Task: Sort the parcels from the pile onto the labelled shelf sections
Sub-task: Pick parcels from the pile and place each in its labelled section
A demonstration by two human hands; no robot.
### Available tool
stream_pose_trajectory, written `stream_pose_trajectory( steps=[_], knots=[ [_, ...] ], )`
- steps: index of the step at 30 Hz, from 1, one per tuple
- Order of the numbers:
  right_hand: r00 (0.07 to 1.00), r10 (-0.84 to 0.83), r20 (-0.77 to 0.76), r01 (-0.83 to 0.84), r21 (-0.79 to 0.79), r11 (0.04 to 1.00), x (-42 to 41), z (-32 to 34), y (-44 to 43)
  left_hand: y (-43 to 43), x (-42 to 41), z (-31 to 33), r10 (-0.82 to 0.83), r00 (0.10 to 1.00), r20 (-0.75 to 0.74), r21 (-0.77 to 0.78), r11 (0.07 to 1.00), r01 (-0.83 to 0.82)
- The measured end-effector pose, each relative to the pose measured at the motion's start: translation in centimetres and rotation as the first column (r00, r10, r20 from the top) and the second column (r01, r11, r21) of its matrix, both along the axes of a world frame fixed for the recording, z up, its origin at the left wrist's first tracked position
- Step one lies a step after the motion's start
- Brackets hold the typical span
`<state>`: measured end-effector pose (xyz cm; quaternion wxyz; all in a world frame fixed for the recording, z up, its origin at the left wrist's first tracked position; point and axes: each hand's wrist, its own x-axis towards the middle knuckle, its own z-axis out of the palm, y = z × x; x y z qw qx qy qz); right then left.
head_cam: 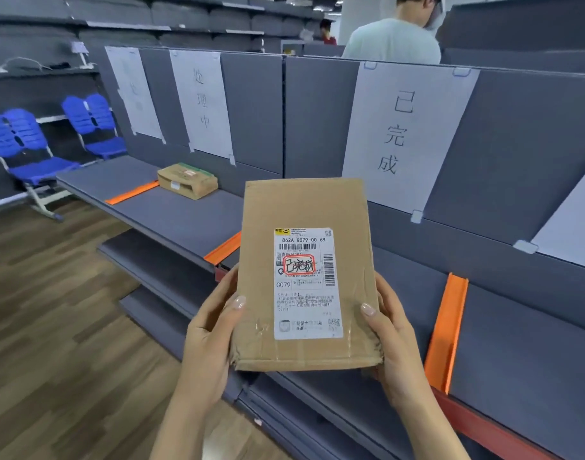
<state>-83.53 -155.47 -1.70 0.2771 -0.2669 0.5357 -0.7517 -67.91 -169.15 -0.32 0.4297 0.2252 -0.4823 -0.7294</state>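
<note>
The person has a flat cardboard parcel (304,277) up in front of them, held by its lower end with both hands, label side facing the camera. The left hand (211,330) wraps the lower left edge with its thumb on the front face. The right hand (390,333) does the same at the lower right corner, so each grip is closed around the parcel.

The label (306,283) has 已完成 handwritten on it and boxed in red (most of the other print is too small to read, though G079 is clear enough). The parcel is in the air, not resting on anything. It sits in front of the grey shelf (171,210), roughly over the stretch between the middle divider (223,249) and the right divider (445,330), both orange.

On the back panel just above and right of it hangs a paper sign (404,134) reading 已完成. Further left a second sign (201,101) reads 处理中. Below that one another box (186,180) lies on the shelf, just right of a third divider (131,193). The leftmost sheet (133,91) is too faint to read.

Two blue chairs (28,151) stand at the far left on the wood floor (52,310), and someone in a pale shirt (392,38) stands behind the shelving.
</note>
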Motion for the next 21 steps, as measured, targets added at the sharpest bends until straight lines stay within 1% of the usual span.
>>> stream_pose_trajectory(
  steps=[3,5,9,13,17,21],
  knots=[
    [0.995,-0.1,0.006,0.1,0.026,0.995,-0.7,-0.4,-0.9,-2.2,-2.0,-0.5,-0.1,0.995,0.002,0.033,0.994,0.1],
    [0.986,-0.169,-0.009,0.169,0.033,0.985,-1.0,-0.7,-1.8,-4.1,-3.3,-0.8,-0.162,0.987,0.016,0.032,0.986,0.162],
    [0.962,-0.274,0.008,0.274,0.035,0.961,-1.3,-1.5,-4.4,-8.2,-5.6,-1.4,-0.282,0.958,0.053,0.041,0.959,0.28],
    [0.91,-0.414,-0.011,0.414,0.076,0.907,-1.4,-2.4,-8.2,-13.3,-7.6,-1.9,-0.386,0.918,0.092,0.012,0.922,0.387],
    [0.877,-0.481,-0.014,0.479,0.107,0.871,-1.1,-3.0,-11.8,-18.0,-9.3,-2.5,-0.477,0.869,0.132,0.026,0.878,0.478],
    [0.855,-0.518,0.002,0.513,0.138,0.847,-0.7,-3.6,-14.2,-20.9,-10.4,-2.9,-0.522,0.835,0.174,0.023,0.85,0.526]
  ],
)
